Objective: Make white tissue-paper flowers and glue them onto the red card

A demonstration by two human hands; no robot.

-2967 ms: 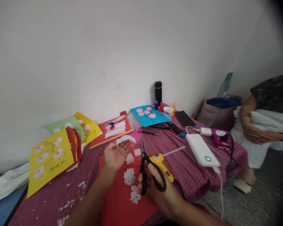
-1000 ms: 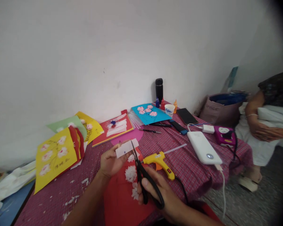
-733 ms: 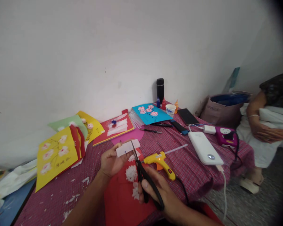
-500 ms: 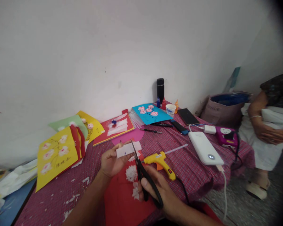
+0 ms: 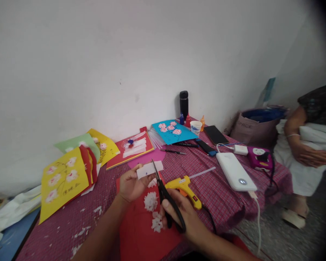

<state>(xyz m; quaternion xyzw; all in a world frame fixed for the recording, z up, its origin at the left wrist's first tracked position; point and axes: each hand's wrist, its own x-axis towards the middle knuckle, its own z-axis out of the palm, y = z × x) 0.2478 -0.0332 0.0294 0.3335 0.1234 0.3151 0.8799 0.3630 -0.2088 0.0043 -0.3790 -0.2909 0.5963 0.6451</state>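
Note:
My left hand (image 5: pixel 132 184) pinches a white paper strip (image 5: pixel 145 170) at its left end, holding it above the table. Black-handled scissors (image 5: pixel 174 208) are in my right hand (image 5: pixel 184 210), fingers through the loops. Their blades cross the strip near its right part. Below both hands lies a red sheet (image 5: pixel 141 232) bearing white paper flowers (image 5: pixel 151 201), partly covered by my hands and the scissors. Just past my right hand, a yellow glue gun (image 5: pixel 185 186) rests on its side with a clear stick out of its back.
Yellow flower cards (image 5: pixel 62 181) stand at left, with paper scraps (image 5: pixel 84 232) nearby. Behind are a blue flower card (image 5: pixel 174 131), a paper cup (image 5: pixel 196 127) and a black bottle (image 5: pixel 184 103). A white power bank (image 5: pixel 235 170) lies right; a person (image 5: pixel 304 145) sits beyond.
My left hand and the paper strip have shifted slightly right. The scissors' handles look closer together, with the blades still across the strip.

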